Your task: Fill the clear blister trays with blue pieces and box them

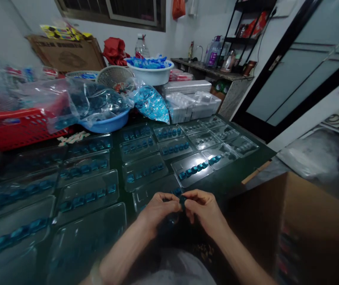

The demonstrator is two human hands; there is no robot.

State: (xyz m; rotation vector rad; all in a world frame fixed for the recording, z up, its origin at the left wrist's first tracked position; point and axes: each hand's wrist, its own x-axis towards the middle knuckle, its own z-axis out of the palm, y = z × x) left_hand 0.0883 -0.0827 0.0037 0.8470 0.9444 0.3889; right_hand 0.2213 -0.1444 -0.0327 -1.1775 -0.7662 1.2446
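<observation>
My left hand (159,209) and my right hand (203,209) meet above the table's front edge, their fingertips both pinching a small dark blue piece (182,202). Its exact shape is hidden by my fingers. Just beyond my hands lies a clear plastic blister tray (154,188) holding a few blue pieces. Many similar trays (191,169) cover the dark tabletop (231,174) in rows, each with a line of small blue pieces in its hollows.
Behind the trays are a red plastic basket (15,128), a blue basin (110,123) under a plastic bag, a blue-filled bag (151,103), stacked clear trays (190,105) and a white basin (150,75). A large cardboard box (305,225) stands at my right.
</observation>
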